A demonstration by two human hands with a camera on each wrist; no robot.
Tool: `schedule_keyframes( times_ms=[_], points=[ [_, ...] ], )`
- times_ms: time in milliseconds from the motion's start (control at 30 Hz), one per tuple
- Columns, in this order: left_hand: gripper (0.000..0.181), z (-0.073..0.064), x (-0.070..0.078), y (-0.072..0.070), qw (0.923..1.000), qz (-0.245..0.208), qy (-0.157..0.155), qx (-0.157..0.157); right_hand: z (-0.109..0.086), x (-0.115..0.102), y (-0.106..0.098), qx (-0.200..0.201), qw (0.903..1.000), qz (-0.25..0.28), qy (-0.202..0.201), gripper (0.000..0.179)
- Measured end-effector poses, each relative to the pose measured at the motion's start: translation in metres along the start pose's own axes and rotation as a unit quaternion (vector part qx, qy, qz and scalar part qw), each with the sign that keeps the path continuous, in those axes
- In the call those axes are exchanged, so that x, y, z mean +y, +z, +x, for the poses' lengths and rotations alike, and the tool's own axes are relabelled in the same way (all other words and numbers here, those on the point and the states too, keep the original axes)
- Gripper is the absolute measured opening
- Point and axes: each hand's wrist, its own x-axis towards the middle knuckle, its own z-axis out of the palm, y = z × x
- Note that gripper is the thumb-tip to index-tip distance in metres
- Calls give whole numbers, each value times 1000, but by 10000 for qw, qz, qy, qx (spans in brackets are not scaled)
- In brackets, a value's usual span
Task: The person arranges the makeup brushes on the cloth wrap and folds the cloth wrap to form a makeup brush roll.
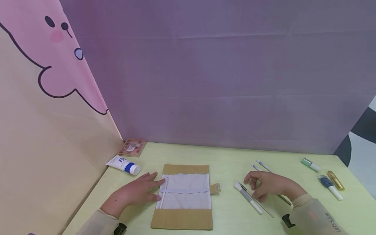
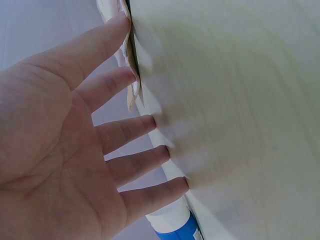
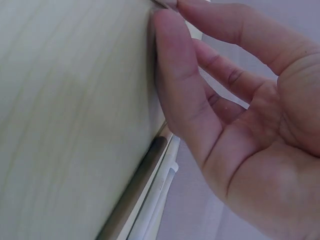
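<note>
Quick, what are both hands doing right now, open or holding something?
Left hand: open, touching the left edge of the fabric case.
Right hand: closed, pinching a thin brush.

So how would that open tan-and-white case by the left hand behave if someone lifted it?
The case would probably sag: its white lining wrinkles like cloth. It's likely light, as its edge beside the left hand looks thin. Tipped, the slim white stick near that edge might slide, since just a narrow band crosses the lining.
</note>
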Motion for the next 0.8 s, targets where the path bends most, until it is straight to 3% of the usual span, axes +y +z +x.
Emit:
schedule_keyframes(
  times_ms=[333,600,800],
  points=[
    [67,0,-2,2,10000,66,52,50,7,-7,5,214,9980,-484,356,46],
    [68,-1,0,0,10000,32,59,46,9,-14,12,366,9956,-837,194,43],
    [68,-1,-1,1,9999,37,105,60,9,-18,19,553,9942,-858,326,42]
  ],
)
